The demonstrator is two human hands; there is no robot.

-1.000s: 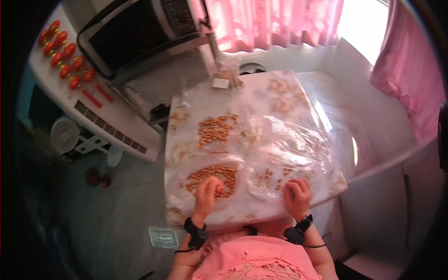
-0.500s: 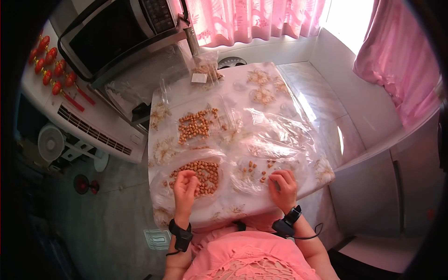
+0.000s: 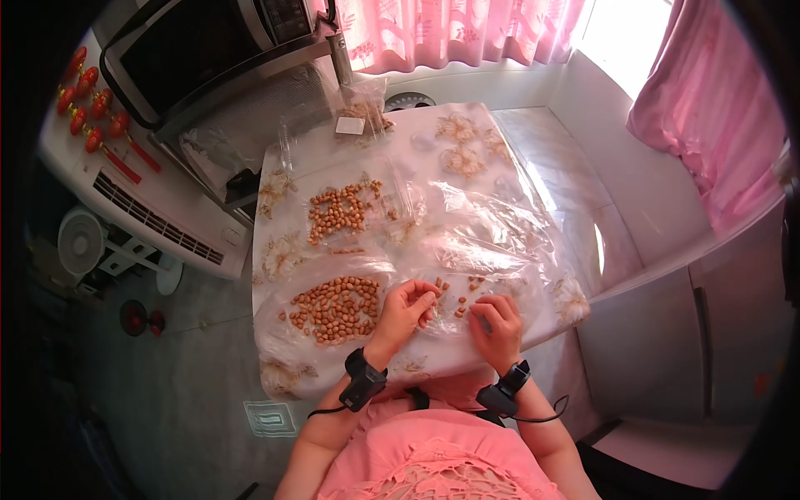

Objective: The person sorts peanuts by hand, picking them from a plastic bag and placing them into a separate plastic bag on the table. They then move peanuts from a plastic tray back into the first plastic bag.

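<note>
- A sorting step is judged to be in hand: loose peanuts are being dealt with one by one on a desk [image 3: 467, 137] covered by a floral cloth and by clear crinkled plastic sheeting [image 3: 492, 225].
- The left hand [image 3: 406, 307] is held palm-up over the near middle of the desk. Its fingers [image 3: 423, 293] are curled inward at the edge of a small scatter of tan peanuts [image 3: 458, 293]. Whether a peanut is enclosed cannot be told.
- The right hand [image 3: 497, 327] is laid just beside that scatter on its right, knuckles up and fingers bent down onto the sheeting. Whether anything is pinched beneath them cannot be told.
- A large heap of tan peanuts [image 3: 333, 304] is spread on the plastic just left of the left hand, apart from the scatter.
- A second patch of tan peanuts [image 3: 342, 208] lies farther back, and a small clear bag of nuts [image 3: 362, 108] stands at the far edge.
- A dark-fronted microwave oven [image 3: 208, 50] and a string of red lantern ornaments [image 3: 92, 108] are seen to the left, off the desk.
- For the next move, a fine fingertip pinch is judged to be needed, since the peanuts are small and round. The slippery sheeting would have to be kept flat so that nothing is rolled off the near edge.
</note>
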